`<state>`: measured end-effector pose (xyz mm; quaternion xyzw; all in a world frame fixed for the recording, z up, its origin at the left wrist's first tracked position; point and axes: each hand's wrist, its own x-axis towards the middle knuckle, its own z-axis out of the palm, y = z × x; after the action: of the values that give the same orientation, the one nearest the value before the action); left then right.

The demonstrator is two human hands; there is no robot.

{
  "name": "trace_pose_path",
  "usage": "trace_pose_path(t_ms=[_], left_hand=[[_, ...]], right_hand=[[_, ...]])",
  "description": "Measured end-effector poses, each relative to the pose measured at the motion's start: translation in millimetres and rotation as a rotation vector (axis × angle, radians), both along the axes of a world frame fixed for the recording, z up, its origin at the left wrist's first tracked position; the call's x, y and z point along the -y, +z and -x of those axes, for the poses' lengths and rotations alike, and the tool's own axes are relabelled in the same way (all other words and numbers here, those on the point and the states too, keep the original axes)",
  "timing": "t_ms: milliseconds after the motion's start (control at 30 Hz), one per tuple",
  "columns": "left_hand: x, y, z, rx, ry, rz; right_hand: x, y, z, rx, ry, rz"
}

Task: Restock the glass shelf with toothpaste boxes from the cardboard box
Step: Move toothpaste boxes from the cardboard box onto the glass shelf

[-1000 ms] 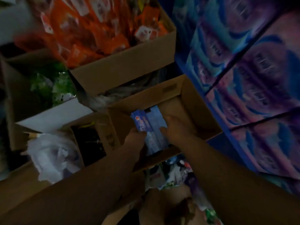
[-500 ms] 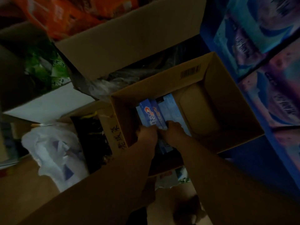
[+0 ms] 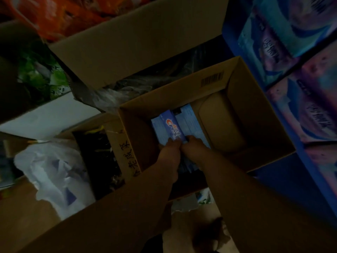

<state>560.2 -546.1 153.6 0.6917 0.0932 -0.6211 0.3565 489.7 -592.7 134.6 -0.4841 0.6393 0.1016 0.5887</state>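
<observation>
Left hand (image 3: pixel 169 154) and right hand (image 3: pixel 195 150) have drawn together, gripping toothpaste boxes (image 3: pixel 173 128).

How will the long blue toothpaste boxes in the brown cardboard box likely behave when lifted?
The long blue toothpaste boxes look flat-sided, so probably stiff and unlikely to roll. Several lie side by side, so the bundle may splay unless the left hand and right hand squeeze it together.

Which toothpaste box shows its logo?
The middle toothpaste box in the cardboard box, with the red-and-white logo; its neighbours show plain pale-blue faces.
</observation>
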Motion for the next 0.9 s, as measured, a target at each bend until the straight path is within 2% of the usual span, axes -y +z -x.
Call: trace_pose_path(t_ms=[100,233,333,533,600,667,800,900], left_hand=[[2.5,2.8,0.6,-0.068,-0.033,0.000],[5.0,-0.3,-1.8,-0.108,0.035,-0.001],[2.5,-13.0,-4.7,-0.011,0.011,-0.026],[-1.9,-23.9,3.2,0.001,-0.011,-0.005],[-2.0,-23.9,5.8,0.034,-0.035,0.001],[-5.1,-52.2,7.7,0.058,-0.073,0.043],[0.8,-10.3,6.1,0.014,-0.008,0.023],[1.4,-5.5,2.8,0.007,-0.011,0.009]], right_hand=[[4.4,-4.4,3.5,0.035,-0.074,-0.097],[3.1,-4.8,3.7,-0.012,-0.131,-0.048],[1.5,-3.7,5.2,-0.031,-0.161,-0.013],[-4.6,-2.5,5.5,0.010,-0.147,0.017],[-3.6,-4.8,4.7,0.001,-0.158,-0.021],[-2.6,-3.8,4.1,0.010,-0.128,-0.070],[-3.1,-2.9,7.9,-0.022,-0.033,-0.160],[-7.7,-4.7,6.4,0.004,-0.098,-0.154]])
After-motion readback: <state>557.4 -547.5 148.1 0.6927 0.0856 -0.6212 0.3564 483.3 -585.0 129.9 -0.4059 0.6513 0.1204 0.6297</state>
